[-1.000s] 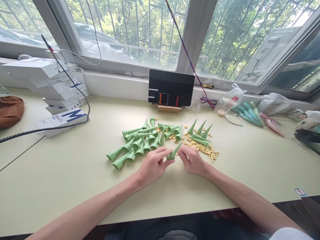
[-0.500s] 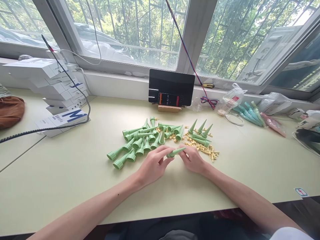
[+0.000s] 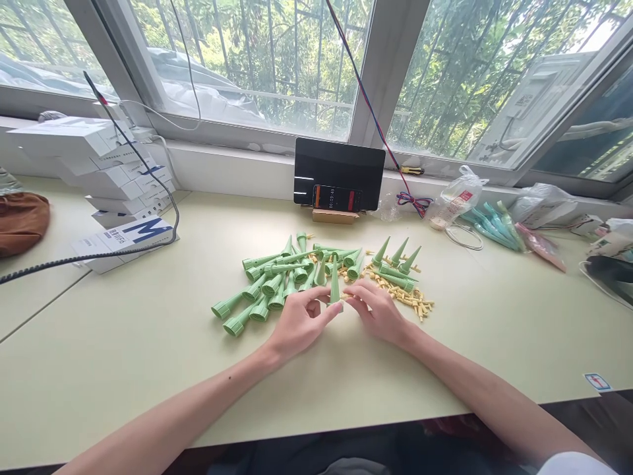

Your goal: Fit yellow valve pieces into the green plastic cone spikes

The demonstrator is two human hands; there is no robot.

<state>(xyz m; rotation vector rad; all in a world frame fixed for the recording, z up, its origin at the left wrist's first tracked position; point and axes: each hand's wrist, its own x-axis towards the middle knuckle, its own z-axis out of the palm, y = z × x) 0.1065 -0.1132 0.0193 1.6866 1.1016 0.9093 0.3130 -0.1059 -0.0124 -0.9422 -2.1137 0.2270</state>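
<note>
My left hand [image 3: 299, 321] pinches the wide base of a green plastic cone [image 3: 335, 282], which stands nearly upright with its tip pointing away from me. My right hand [image 3: 376, 310] is closed at the cone's base too, its fingertips pinching something small that I cannot make out. Behind the hands lies a pile of green cones [image 3: 277, 277], several with screw collars. Three cones [image 3: 395, 253] stand upright at the right. Small yellow pieces [image 3: 408, 298] lie scattered beside my right hand.
A black tablet [image 3: 339, 173] with a phone [image 3: 337, 197] leaning on it stands by the window sill. Stacked white boxes [image 3: 106, 171] and a black cable [image 3: 89, 254] are at the left. Plastic bags [image 3: 457, 198] and teal cones [image 3: 489, 225] lie at the right.
The cone held between my hands has swung from lying tilted to the right to standing nearly upright. Both hands shifted slightly away from me, towards the pile.
</note>
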